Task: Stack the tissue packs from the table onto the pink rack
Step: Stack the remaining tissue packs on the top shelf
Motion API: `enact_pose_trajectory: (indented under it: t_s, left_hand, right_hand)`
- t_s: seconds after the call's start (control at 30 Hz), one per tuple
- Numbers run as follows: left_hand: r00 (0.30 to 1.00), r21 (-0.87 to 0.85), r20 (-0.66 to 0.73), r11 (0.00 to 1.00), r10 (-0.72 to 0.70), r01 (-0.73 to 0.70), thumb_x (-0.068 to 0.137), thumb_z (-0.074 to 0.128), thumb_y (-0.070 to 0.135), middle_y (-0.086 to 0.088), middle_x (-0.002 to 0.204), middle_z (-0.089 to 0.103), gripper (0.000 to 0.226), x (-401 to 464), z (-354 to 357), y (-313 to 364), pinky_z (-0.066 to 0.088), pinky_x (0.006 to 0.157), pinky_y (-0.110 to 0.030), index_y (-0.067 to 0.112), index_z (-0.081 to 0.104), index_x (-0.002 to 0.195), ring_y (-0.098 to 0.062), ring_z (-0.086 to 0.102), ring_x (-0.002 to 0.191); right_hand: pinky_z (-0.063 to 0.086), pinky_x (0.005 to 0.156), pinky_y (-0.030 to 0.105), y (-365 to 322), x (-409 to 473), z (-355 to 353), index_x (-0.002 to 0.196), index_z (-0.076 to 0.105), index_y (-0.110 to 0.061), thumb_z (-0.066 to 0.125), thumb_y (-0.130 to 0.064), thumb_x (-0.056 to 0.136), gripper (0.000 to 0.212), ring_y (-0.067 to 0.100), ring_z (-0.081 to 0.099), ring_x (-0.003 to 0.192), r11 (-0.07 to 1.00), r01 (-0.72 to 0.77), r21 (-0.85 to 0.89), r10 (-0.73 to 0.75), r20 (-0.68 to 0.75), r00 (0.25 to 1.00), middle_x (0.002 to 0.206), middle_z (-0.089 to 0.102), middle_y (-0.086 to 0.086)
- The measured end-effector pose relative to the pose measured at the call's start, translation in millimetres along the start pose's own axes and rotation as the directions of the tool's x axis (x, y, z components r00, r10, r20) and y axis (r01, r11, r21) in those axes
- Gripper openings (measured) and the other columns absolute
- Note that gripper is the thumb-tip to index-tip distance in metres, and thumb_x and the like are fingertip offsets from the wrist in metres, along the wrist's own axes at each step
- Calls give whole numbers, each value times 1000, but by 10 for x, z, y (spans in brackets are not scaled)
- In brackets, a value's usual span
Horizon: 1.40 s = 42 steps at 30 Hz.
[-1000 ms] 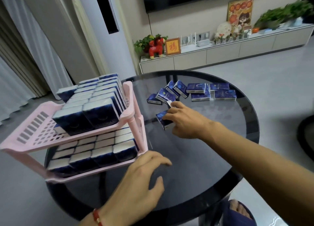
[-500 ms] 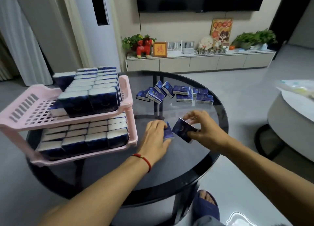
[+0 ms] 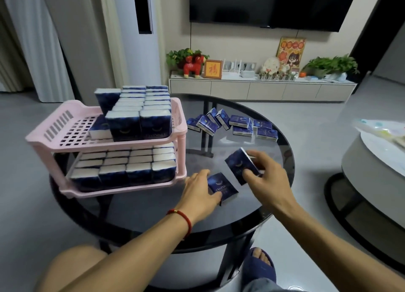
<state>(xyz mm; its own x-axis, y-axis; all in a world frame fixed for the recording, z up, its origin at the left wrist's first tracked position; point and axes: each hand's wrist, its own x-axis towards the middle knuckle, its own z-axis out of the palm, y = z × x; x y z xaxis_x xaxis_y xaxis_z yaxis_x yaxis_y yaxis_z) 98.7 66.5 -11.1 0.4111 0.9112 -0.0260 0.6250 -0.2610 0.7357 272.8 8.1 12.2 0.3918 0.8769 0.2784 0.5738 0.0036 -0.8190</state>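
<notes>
Loose tissue packs (image 3: pixel 235 124) behind both hands (image 3: pixel 266 177).

right hand (image 3: pixel 266 177) | lifted pack (image 3: pixel 241 165) | left hand (image 3: pixel 200 193) took second pack (image 3: pixel 221 186)

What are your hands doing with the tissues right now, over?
Left hand holds one tissue pack; right hand grips another. Pink rack mostly full. Loose packs remain on table. Nothing blocking, over.

A framed plaque (image 3: pixel 213 69) on the TV cabinet (image 3: pixel 263 90) reads "福".
</notes>
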Motion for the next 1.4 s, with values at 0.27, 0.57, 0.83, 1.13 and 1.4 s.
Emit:
enact_pose_trajectory:
  t_s: [0.27,0.57,0.83,1.13,1.4]
  left_hand:
    - [995,-263,-70,961,68,-84,71,83,6,2,125,55,80,-88,-55,-53,57,97,-37,24,54,143,-14,63,111]
    - [923,-121,-130,918,363,-378,79,76,4,15,134,47,82,-475,-457,-300,45,112,-26,35,45,149,-4,50,133]
    - [979,-322,-42,925,200,-203,79,79,15,11,132,58,81,-677,-760,-610,52,107,-42,42,43,146,-10,61,126]
    - [688,208,-587,901,426,-380,88,72,3,8,101,72,20,-1119,-2038,-330,54,83,-12,15,75,103,-4,70,91]
    - [990,504,-113,864,87,-19,82,81,26,3,125,66,42,6,-2869,-296,48,90,-28,26,69,122,-17,62,116]
  right_hand:
    - [57,72,26,69,4,152,110,61,-16,62,-16,96,14,19,72,93,969,-247,22,218,405,888,105,73,7]
    - [59,91,32,-187,-198,201,137,41,-35,78,-22,88,63,5,63,112,997,45,61,-72,587,807,128,60,-8]
    - [59,89,30,-487,-291,538,135,54,-37,76,-31,90,51,-3,60,109,960,281,9,-232,593,771,119,65,-22]
    - [60,85,32,-875,-277,683,120,64,-35,82,-32,85,39,9,70,102,947,242,210,-319,544,776,112,72,-16]
    - [62,84,39,-950,-195,826,117,67,-27,83,-30,85,36,15,73,98,948,154,279,-289,551,783,108,75,-3]
